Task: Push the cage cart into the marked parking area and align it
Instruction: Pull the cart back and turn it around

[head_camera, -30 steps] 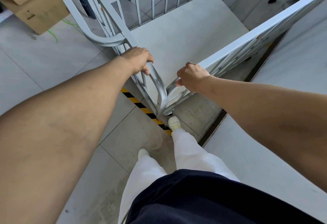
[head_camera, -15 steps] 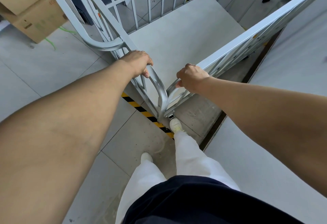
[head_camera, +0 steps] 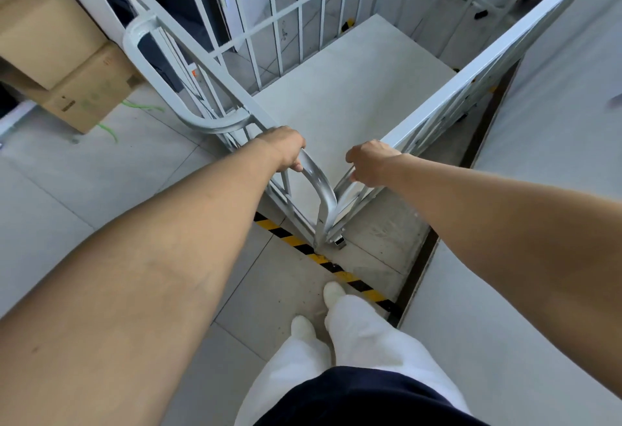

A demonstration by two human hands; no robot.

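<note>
The grey metal cage cart (head_camera: 353, 89) fills the middle of the view, seen from above, with barred sides and a pale flat floor. Its near corner post stands just beyond a yellow-and-black striped floor line (head_camera: 323, 262). My left hand (head_camera: 284, 148) grips the curved top rail on the cart's left side. My right hand (head_camera: 368, 166) grips the top rail of the right side, close to the same corner. Both arms are stretched forward. My feet stand on the near side of the striped line.
Cardboard boxes (head_camera: 67, 65) are stacked on the floor at the left, with a green cable (head_camera: 111, 129) beside them. A pale wall or panel (head_camera: 538, 156) runs along the cart's right side, with a dark gap (head_camera: 424, 267) at its foot. Tiled floor lies to my left.
The cart has rolled forward, away from me, so more of the striped line shows between its corner and my feet. Both hands keep their grip on the rails.
</note>
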